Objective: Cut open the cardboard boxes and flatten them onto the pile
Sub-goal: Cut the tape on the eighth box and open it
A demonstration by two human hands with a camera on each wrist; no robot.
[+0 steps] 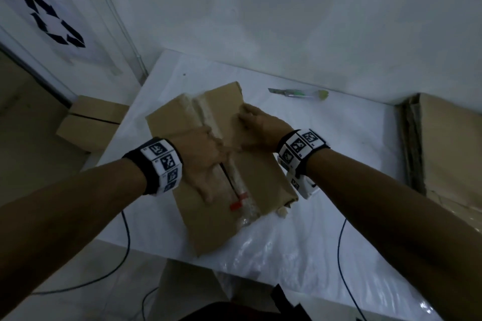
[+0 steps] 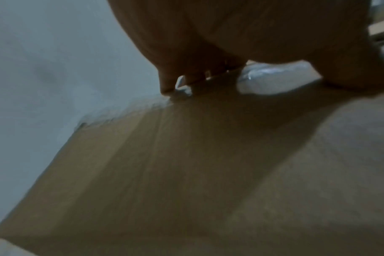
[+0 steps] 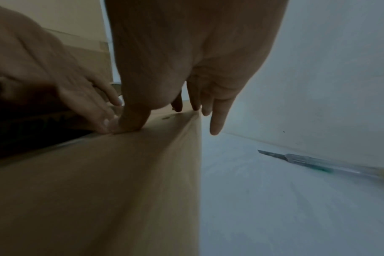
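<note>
On the white tabletop [image 1: 326, 154] the cardboard box [image 1: 208, 227] lies slit along its taped seam, the left hand [image 1: 206, 161] flat beside the slit, the right hand [image 1: 260, 125] pressing fingertips at the flap's far edge; light, stiff, probably best gripped at flap edges.

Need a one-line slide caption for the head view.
Both hands, left and right, press on a taped cardboard box on the white table; knife lies beyond.

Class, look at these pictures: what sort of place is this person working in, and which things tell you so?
Probably a recycling or packing room. A recycling sign hangs on the wall, flattened cardboard is stacked to the right, and more boxes wait beside the white table.
</note>
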